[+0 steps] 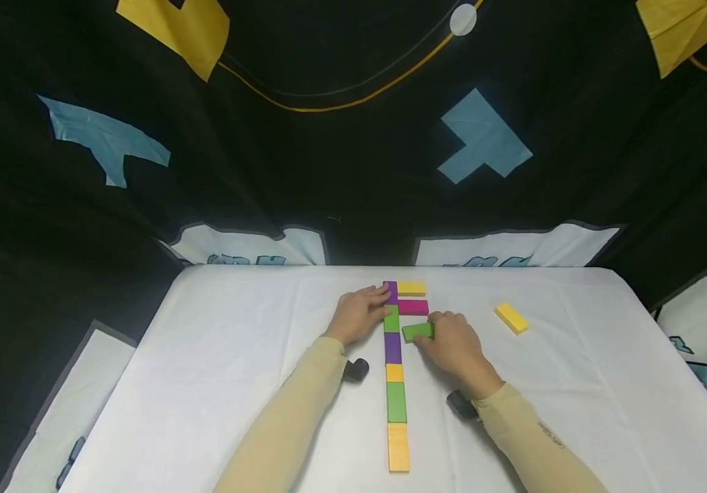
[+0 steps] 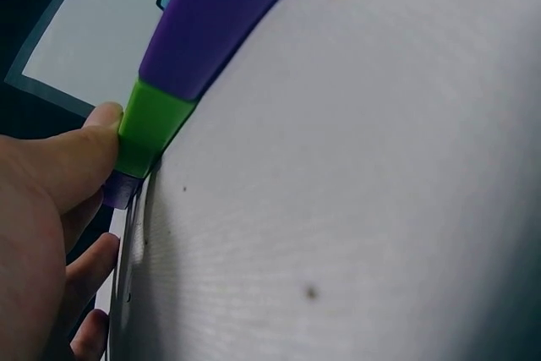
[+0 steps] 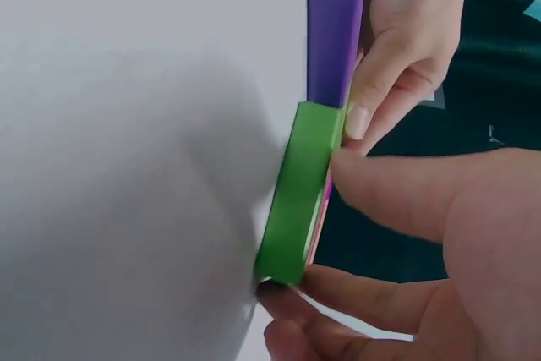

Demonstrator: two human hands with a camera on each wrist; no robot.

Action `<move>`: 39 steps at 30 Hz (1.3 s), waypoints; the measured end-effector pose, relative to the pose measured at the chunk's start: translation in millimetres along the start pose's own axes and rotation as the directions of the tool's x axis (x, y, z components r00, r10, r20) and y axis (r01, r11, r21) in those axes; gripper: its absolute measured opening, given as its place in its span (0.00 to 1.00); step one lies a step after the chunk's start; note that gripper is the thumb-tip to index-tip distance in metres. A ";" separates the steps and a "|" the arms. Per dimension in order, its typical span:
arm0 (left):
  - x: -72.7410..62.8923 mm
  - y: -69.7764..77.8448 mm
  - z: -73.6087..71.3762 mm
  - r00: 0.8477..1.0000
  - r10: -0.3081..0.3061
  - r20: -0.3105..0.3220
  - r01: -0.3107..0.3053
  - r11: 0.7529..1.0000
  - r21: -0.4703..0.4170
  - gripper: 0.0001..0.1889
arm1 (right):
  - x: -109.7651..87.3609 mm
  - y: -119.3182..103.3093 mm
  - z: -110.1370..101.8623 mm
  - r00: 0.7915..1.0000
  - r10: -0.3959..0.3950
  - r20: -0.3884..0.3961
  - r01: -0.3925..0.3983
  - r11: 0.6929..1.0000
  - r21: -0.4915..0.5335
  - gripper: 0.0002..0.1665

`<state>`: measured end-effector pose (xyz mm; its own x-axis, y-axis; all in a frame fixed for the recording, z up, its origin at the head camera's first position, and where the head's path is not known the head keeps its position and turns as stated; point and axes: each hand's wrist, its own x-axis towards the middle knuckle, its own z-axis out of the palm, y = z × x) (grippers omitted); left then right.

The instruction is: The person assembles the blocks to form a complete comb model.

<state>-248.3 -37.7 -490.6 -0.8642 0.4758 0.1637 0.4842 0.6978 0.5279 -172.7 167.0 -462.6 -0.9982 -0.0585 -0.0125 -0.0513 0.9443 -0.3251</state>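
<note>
A row of purple, green and yellow-orange blocks runs lengthwise down the white table. My left hand [image 1: 358, 315] rests at the row's far end, its fingers by the top purple block [image 1: 393, 290] and its thumb against a green block [image 2: 156, 124] in the row. To the right of the row, my right hand [image 1: 456, 346] pinches a separate green block [image 3: 296, 192] between thumb and fingers. That block lies slightly turned, just beside the row and below a magenta block [image 1: 413, 307]. Beyond the magenta one, a yellow block [image 1: 411, 288] adjoins the top purple block.
Another yellow block [image 1: 511, 318] lies alone at the right on the white tabletop [image 1: 205, 370]. Nearer me, the row continues with a purple block [image 1: 393, 348], a green one [image 1: 396, 402] and an orange one [image 1: 398, 448]. A black curtain [image 1: 328, 164] hangs behind the table.
</note>
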 end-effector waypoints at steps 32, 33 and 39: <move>2.1 -0.7 0.0 1.000 -0.015 0.016 0.015 1.000 0.014 0.22 | 1.7 2.7 -1.0 1.000 -0.021 -0.022 0.023 0.995 0.095 0.25; 1.9 -0.4 -0.3 1.000 -0.016 0.016 0.016 1.000 0.012 0.22 | 1.6 3.1 -0.8 0.999 -0.026 -0.028 0.028 0.995 0.096 0.24; 0.8 1.6 -0.4 1.000 -0.013 0.015 0.013 1.000 0.008 0.22 | 0.9 5.7 -3.5 1.000 0.007 0.001 -0.007 0.992 0.124 0.27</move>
<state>-248.3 -36.4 -489.3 -0.8684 0.4745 0.1441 0.4739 0.7083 0.5233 -174.0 173.4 -461.2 -0.9985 -0.0525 -0.0155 -0.0404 0.8973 -0.4396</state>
